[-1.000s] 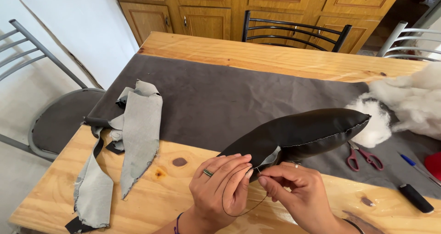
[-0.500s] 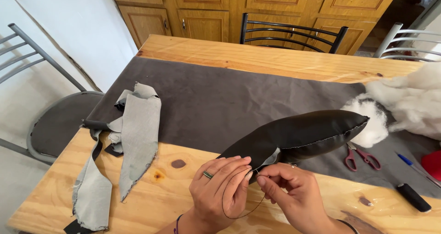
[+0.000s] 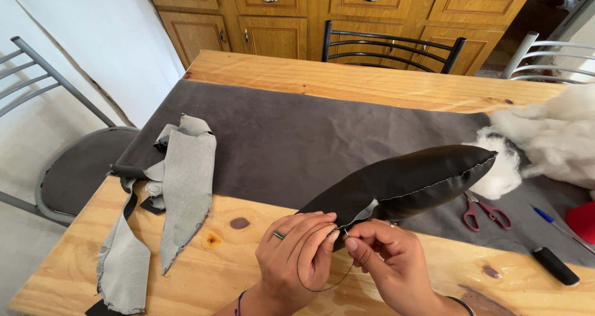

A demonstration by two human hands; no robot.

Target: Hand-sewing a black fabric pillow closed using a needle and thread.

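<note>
— Little has shifted since the earlier frames: the right hand (image 3: pixel 387 260) has drawn slightly back from the seam, and the loop of dark thread (image 3: pixel 319 272) hangs a bit lower.

— And on the left?

— Grey fabric scraps (image 3: pixel 173 192) lie in one loose pile on the wooden table (image 3: pixel 347 83). The left hand (image 3: pixel 297 254) is closed on the near end of the black stuffed cushion (image 3: pixel 403 182), which lies on the grey cloth (image 3: pixel 279 136); the right pinches the thread, and any needle is too small to see.

— How far along?

— Most of the edge looks stitched and filled; a small gap by the fingers seems left.

— Counts?

— One cushion, one pair of red scissors (image 3: pixel 483 210), one heap of white stuffing (image 3: pixel 545 139), one blue pen (image 3: pixel 555 220), three chairs.
</note>
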